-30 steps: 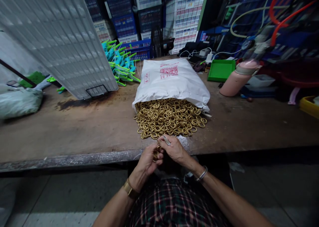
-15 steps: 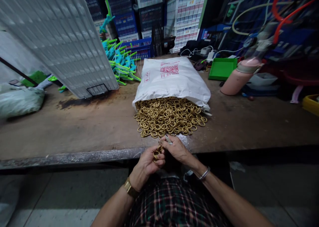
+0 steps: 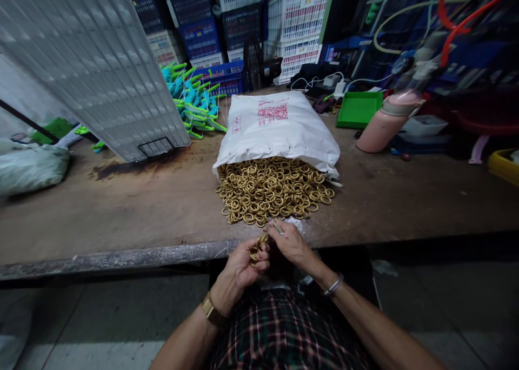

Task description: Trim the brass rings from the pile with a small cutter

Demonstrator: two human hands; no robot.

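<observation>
My left hand (image 3: 241, 264) is closed around several gold rings (image 3: 254, 253), just in front of the table's edge. Close by on the right, my right hand (image 3: 292, 245) grips a small, thin, light-grey metal tool (image 3: 278, 227), whose exact kind is too small to make out. Its fingertips are right beside the rings in the left hand; whether they touch is unclear. Beyond both hands, a heap of matching gold rings (image 3: 271, 191) spills from the mouth of a white woven sack (image 3: 279, 129) with red print, which lies on its side.
The brown worktable (image 3: 121, 213) spans the view. A grey ribbed panel (image 3: 117, 72) leans at left, by green and blue plastic pieces (image 3: 198, 107). To the right are a green tray (image 3: 359, 110) and a pink bottle (image 3: 383, 129). Stacked crates (image 3: 302, 13) stand behind.
My right hand with the grey tool has drawn slightly to the right, away from the rings in my left hand. My left hand stays nearly in place. The view has shifted a little.
</observation>
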